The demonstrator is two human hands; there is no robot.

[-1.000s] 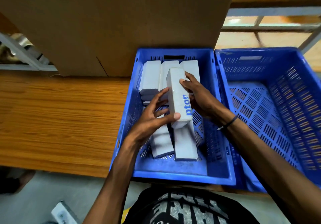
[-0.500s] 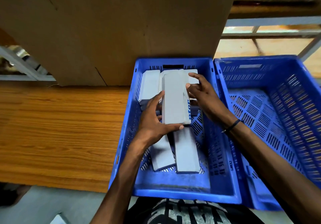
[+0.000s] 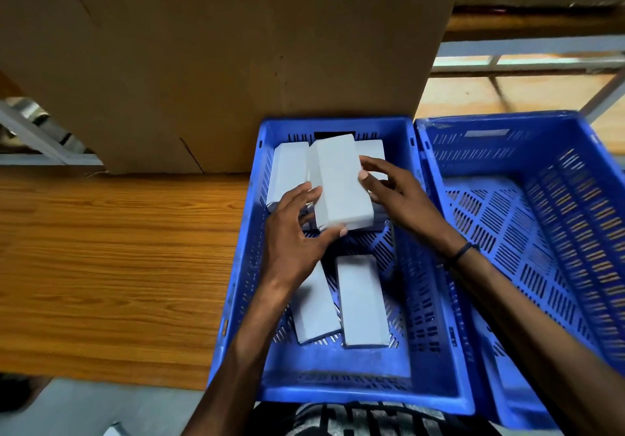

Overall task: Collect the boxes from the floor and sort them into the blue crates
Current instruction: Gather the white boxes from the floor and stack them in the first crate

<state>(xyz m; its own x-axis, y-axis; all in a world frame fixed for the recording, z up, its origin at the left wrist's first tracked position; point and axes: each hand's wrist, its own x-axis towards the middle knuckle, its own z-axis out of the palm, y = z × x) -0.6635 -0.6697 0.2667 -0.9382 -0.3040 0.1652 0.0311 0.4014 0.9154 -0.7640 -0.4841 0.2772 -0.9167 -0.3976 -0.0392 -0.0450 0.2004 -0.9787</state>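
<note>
Blue crate (image 3: 436,317) of white boxes (image 3: 362,300)

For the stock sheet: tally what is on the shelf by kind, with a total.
Blue crates: 2 (left crate, right crate)
White boxes visible: 5 (held box; more may be hidden beneath)
Cardboard carton: 1
Total: 8

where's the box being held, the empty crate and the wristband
held box (image 3: 341,182), head view, middle of its top face
empty crate (image 3: 500,226), head view, bare perforated floor
wristband (image 3: 465,251), head view, band across the right wrist
</note>
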